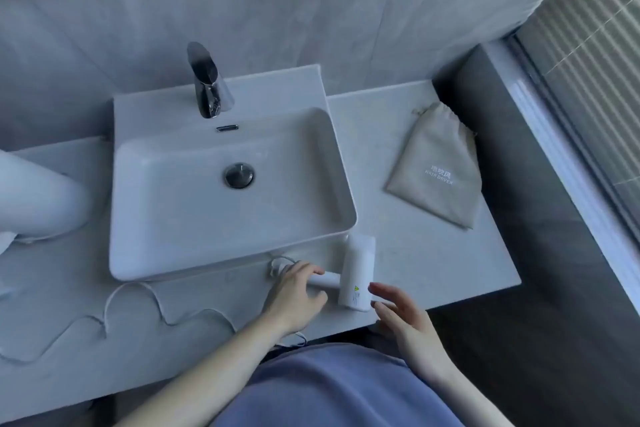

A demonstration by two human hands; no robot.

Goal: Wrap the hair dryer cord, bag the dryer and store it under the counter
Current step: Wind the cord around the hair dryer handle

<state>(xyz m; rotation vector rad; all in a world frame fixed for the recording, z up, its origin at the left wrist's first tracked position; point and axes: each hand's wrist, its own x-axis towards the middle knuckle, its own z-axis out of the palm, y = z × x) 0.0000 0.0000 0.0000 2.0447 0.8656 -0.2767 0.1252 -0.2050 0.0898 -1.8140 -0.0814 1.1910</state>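
Reaching for the hair dryer beside the basin

I see the white hair dryer (358,272) lying on the counter (415,253) just in front of the sink (221,253). My left hand (298,295) curls around its handle. My right hand (401,319) hovers beside the barrel, fingers spread, holding nothing. The cord (138,305) snakes loose to the left. A beige drawstring bag (440,166) lies flat farther back.
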